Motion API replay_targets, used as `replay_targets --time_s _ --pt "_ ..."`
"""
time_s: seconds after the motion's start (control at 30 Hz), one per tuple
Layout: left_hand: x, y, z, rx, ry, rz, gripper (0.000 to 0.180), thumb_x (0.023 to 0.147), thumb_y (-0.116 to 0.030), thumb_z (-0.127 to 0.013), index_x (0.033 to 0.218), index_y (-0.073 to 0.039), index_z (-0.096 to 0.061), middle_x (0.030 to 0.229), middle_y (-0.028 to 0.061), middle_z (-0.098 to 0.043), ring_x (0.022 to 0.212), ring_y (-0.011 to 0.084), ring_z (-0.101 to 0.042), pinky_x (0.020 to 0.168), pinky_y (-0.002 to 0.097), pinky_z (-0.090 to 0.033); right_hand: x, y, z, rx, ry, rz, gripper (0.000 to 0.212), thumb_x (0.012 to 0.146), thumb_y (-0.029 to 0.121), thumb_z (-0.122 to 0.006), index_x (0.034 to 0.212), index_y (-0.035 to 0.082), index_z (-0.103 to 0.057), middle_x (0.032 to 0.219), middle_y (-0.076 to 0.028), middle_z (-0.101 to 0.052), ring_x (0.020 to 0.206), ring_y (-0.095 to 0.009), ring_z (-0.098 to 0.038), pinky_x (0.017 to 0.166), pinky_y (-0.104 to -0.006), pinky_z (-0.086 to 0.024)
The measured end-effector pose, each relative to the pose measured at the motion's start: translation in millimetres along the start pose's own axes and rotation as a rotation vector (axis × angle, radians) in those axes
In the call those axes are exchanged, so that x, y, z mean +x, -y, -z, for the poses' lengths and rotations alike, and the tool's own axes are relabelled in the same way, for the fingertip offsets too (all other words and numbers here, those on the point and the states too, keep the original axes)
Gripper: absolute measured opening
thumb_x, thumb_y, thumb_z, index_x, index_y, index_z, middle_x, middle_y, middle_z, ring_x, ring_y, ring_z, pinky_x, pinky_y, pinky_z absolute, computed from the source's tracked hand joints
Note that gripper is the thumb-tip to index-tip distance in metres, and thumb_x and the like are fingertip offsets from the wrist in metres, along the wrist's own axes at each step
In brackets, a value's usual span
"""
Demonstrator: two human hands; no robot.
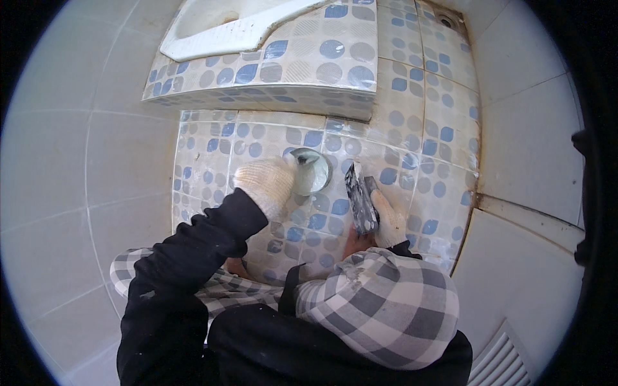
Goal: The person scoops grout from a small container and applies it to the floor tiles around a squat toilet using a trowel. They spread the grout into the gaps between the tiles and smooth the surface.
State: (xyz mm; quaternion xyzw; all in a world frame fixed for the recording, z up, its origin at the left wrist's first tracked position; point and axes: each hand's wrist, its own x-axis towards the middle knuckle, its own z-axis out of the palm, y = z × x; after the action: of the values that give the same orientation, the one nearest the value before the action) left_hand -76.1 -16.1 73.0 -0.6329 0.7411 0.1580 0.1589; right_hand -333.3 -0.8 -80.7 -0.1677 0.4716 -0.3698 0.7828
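"fingers of the right hand (pixel 389 222) first: how tight?"

"closed round the back of the black tool (pixel 362 202), as far as the glove shows. the left hand (pixel 264 183) looks curled, but its tips are hidden or blurred, so i can't tell how open it is or whether it holds anything."

"and the bowl (pixel 329 172)?"

"on the tiled floor (pixel 412 193), between the two, with pale paste (pixel 313 179) in it. make it the clock's middle, twelve straight ahead: left hand near nine, just beside the rim; tool at four. probably it sits there so both hands reach it without stretching."

"why tip the tool?"

"its white-smeared side faces the bowl. my guess: that keeps the mess off the checked trousers (pixel 393 302)."

"anything in the way?"

"the raised step (pixel 322 100) at twelve, with the squat toilet (pixel 212 48) on it at eleven. the right foot (pixel 357 243) is at five, close by the tool's near end; i can't tell if they touch. the left foot (pixel 237 267), partly hidden, is at seven. wall (pixel 51 148) at nine, drain (pixel 446 21) between one and two, well apart."
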Motion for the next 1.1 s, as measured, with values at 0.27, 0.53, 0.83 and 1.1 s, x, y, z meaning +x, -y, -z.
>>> replay_targets --time_s 0.27,0.53,0.83,1.1 --pt "-2 -11 6 -0.009 0.164 0.021 0.032 0.084 -0.026 -0.067 0.102 0.000 -0.069 0.094 0.0230 -0.070 0.089 0.0370 -0.070 0.077 0.0465 -0.057 -3 1 0 -0.110 -0.022 0.018 0.040 0.097 0.022 -0.064 0.127 -0.005 -0.061 0.115 -0.012 -0.067 0.101 -0.018 -0.063 0.087 -0.0305 -0.051" --pt "38 7 28 -0.309 0.500 0.260 0.045 0.078 -0.041 -0.068 0.094 0.001 -0.074 0.093 0.0258 -0.071 0.085 0.0402 -0.070 0.080 0.0450 -0.057 -5 6 -8 -0.070 -0.035 0.001 0.040 0.096 0.020 -0.066 0.127 -0.004 -0.062 0.115 -0.012 -0.067 0.099 -0.018 -0.063 0.086 -0.0309 -0.051" --pt "-2 -29 -6 -0.135 0.051 0.061 0.032 0.083 -0.024 -0.065 0.108 -0.004 -0.067 0.083 0.0187 -0.066 0.079 0.0401 -0.068 0.072 0.0458 -0.056 1 1 -1 -0.087 -0.050 0.003 0.039 0.096 0.020 -0.065 0.127 -0.003 -0.062 0.115 -0.010 -0.067 0.100 -0.018 -0.063 0.085 -0.0304 -0.051" --pt "-44 -14 -17 -0.331 0.063 -0.070 0.050 0.084 -0.007 -0.062 0.133 -0.006 -0.052 0.100 0.0233 -0.061 0.092 0.0445 -0.064 0.077 0.0483 -0.054 -5 -1 37 -0.364 -0.111 -0.012 0.041 0.097 0.026 -0.063 0.125 -0.004 -0.062 0.121 -0.014 -0.067 0.102 -0.020 -0.065 0.084 -0.0332 -0.052"
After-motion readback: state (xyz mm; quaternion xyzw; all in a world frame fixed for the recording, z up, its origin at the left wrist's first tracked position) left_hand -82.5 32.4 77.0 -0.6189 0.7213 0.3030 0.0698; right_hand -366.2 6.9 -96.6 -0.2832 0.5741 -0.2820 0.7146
